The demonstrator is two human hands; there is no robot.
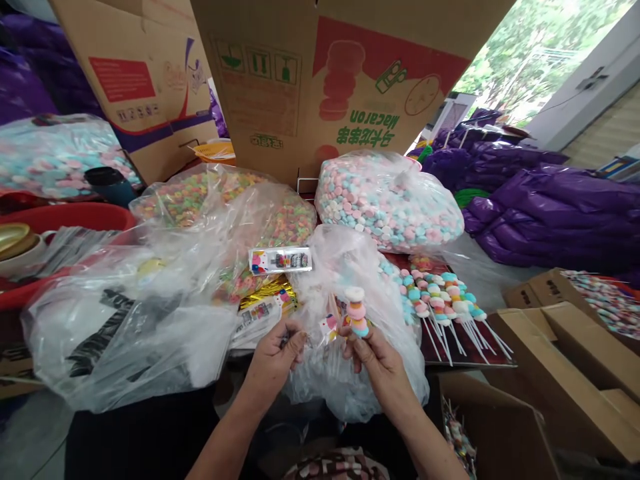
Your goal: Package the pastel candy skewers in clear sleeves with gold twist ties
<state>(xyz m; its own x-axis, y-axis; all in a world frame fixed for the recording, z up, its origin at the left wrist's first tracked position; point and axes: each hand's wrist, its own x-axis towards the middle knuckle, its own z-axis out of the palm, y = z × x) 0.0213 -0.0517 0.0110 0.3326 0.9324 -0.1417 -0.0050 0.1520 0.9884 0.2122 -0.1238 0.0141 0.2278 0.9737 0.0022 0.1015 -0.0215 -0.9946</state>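
In the head view my right hand (373, 353) is closed around a marshmallow skewer (356, 310) with white, pink and blue pieces stacked upright. My left hand (280, 350) is pinched to its left, and whatever its fingers hold is hidden. A printed wrapper (329, 327) shows between the hands; I cannot tell if either touches it. Below and behind them lies a clear plastic bag (360, 260). Beyond my left hand are a printed sachet (283, 260) and a stack of printed wrappers (257, 323) with gold strips (267, 293).
Finished skewers (445, 300) lie in a pile at right, sticks toward me. Bags of ring candies (245, 213) and pastel marshmallows (390, 203) stand behind. A large carton (300, 87) blocks the back. Open boxes (560, 353) sit at right, a red basin (95, 217) at left.
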